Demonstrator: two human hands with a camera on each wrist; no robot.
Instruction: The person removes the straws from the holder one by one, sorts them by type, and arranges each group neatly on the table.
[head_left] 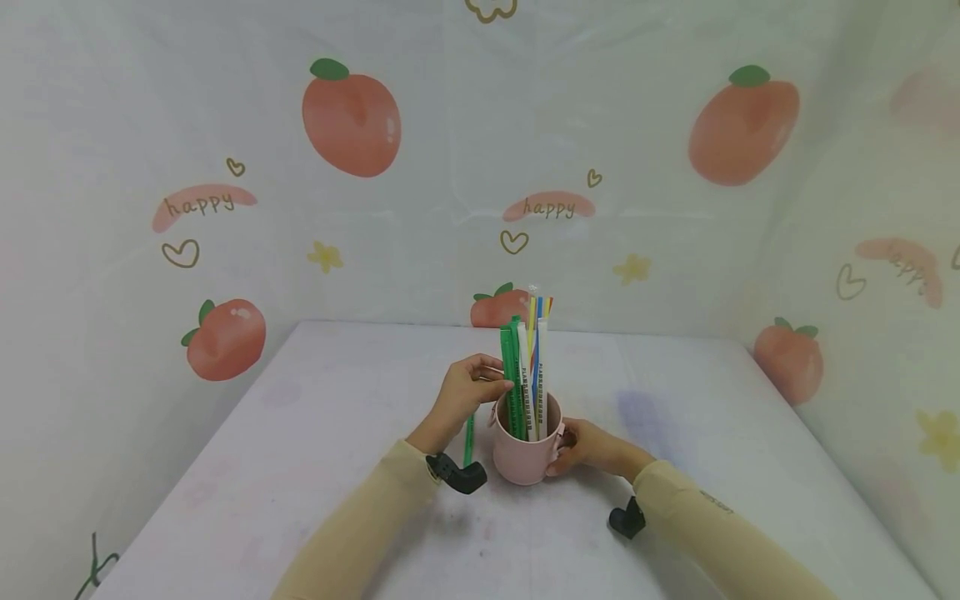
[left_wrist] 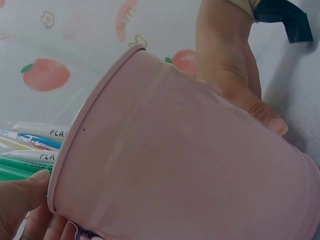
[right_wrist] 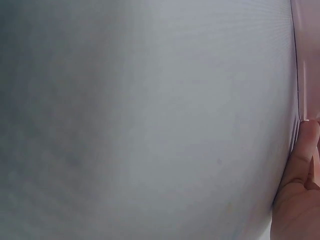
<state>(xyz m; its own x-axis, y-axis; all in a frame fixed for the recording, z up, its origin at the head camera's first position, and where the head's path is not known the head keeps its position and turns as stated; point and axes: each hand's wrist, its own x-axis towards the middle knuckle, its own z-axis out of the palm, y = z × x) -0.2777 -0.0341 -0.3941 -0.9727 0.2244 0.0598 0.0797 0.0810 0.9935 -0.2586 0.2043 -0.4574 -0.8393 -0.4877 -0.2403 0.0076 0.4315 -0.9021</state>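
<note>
Pinching left hand point(head_left: 457, 398): at the cup's 10 o'clock, thumb in front and fingers behind the green straws point(head_left: 510, 358), seemingly to keep them together.
Steadying right hand point(head_left: 600, 448): at 3 o'clock, curled round the handle side of the pink cup point(head_left: 521, 460), probably so it neither tips nor slides.
Pink cup: upright on the bench point(head_left: 360, 400), between both hands, within easy reach of each.
Green straws: standing in the cup toward 10 o'clock, nearest the left hand.
White straws point(head_left: 543, 375): upright beside them, toward 1 o'clock, likely propped by the cup's wall.
Coloured straws point(head_left: 532, 315): yellow and blue, rising highest, toward 12.
Green strip point(head_left: 469, 437): at 9 o'clock, just beside the cup, partly hidden.
Peach-printed backdrop point(head_left: 450, 250): beyond the bench at 12.
</note>
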